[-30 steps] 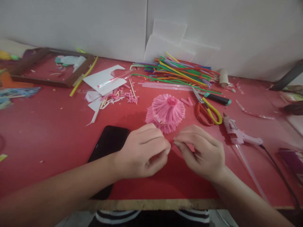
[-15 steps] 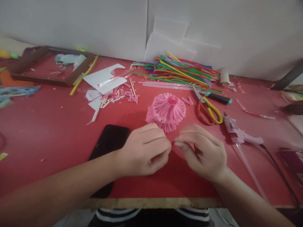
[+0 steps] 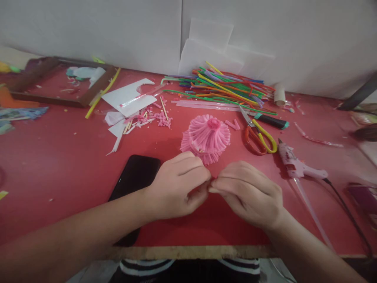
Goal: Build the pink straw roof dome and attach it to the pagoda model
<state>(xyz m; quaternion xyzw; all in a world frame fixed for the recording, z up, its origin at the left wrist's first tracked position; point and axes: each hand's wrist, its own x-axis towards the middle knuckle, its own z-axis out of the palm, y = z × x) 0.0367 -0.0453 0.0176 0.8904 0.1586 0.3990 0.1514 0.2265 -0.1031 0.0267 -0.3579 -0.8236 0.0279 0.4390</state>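
just brought right hand [image 3: 250, 194] to left hand [image 3: 181, 186], both pinched, cannot tell on what, six o'clock of pink pipe-cleaner dome [image 3: 208, 137], suggesting close two-handed fingerwork.

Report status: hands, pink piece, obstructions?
Left hand, right hand: fingertips close together, contents unclear. Pink piece just beyond. Phone partly hidden by left forearm.

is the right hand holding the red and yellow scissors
No, the scissors lie on the red tabletop, beyond the right hand and apart from it.
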